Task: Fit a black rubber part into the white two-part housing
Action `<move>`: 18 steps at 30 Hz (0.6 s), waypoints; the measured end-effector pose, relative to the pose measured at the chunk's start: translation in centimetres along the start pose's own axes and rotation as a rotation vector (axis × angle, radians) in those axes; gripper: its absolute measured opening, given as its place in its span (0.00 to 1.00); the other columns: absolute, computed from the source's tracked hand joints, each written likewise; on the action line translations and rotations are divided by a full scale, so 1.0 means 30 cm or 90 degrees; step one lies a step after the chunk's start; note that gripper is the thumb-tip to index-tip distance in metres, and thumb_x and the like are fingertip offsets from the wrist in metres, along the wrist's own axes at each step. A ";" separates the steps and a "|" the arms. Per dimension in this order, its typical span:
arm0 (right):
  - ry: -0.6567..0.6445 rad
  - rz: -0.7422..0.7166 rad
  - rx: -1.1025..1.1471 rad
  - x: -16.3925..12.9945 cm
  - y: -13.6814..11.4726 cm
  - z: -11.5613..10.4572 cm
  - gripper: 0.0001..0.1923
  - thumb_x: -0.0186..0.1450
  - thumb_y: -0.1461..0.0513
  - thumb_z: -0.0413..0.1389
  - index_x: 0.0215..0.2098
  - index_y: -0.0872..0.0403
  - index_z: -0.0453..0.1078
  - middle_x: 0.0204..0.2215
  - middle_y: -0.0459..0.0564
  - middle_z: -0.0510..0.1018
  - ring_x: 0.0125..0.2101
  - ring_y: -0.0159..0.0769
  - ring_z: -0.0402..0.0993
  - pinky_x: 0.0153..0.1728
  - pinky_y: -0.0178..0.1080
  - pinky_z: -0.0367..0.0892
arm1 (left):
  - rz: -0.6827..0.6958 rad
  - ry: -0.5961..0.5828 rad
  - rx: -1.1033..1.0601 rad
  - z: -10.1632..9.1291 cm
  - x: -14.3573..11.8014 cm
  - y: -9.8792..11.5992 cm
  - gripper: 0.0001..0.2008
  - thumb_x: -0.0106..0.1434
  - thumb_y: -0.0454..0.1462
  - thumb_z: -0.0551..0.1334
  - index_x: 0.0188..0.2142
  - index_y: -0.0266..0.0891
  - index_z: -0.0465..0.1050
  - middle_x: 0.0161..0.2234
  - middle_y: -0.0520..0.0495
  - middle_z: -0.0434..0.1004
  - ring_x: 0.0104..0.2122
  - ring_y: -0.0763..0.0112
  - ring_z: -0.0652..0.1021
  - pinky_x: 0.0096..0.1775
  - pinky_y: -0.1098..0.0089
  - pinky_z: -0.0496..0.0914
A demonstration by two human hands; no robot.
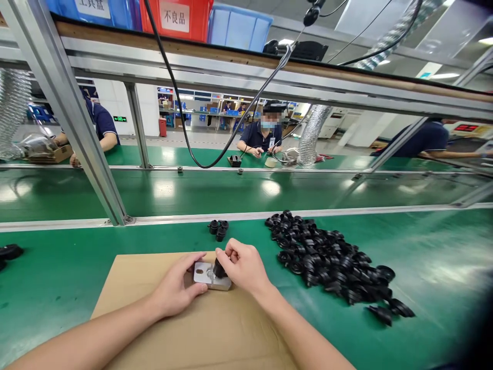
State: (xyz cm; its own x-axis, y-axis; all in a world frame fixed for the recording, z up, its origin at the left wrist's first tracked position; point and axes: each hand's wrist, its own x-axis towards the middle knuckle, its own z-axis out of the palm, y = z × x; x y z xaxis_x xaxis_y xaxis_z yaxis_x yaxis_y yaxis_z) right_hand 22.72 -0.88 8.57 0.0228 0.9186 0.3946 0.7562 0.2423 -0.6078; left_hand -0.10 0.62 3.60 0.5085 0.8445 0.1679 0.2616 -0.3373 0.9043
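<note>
1. Fingers (192, 263) of my left hand (175, 288) curl round the near-left edge of the small metal block (204, 274), thumb against its side, pressing it flat onto the cardboard sheet (154, 313); I judge the step goes best if I keep that block pinned so it cannot skate.
2. Fingertips of my right hand (242, 264) pinch a black round part (219, 268) that sits on the block, just right of its middle; as I read it, the part wants to go straight down, squarely, without tilting; whether it is fully seated I cannot tell.
3. Counting, left to right: one dark piece (11, 252) at the far left edge of the green belt (57, 277); one cardboard sheet; one metal block; one part in my pinch; a small cluster (218, 229) of about three or four black parts just beyond the cardboard; one large heap (331, 262) of black parts to the right, too many and too overlapped to count.
4. Across the line, three co-workers are in view; one seated person (264, 136) works opposite.
</note>
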 end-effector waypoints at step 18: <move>-0.001 -0.018 0.007 -0.007 -0.055 0.005 0.19 0.67 0.54 0.58 0.22 0.51 0.60 0.16 0.40 0.66 0.18 0.29 0.56 0.25 0.35 0.52 | 0.007 -0.014 -0.022 -0.009 0.014 0.019 0.30 0.65 0.41 0.67 0.65 0.42 0.69 0.58 0.38 0.80 0.51 0.54 0.79 0.56 0.54 0.74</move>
State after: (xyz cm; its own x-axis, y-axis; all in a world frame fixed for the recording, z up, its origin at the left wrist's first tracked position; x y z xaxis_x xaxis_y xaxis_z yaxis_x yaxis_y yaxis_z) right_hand 21.35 -1.42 9.38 0.0006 0.9118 0.4106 0.7488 0.2718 -0.6045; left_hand 0.03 0.89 4.29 0.5289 0.8315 0.1700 0.2270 -0.3316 0.9157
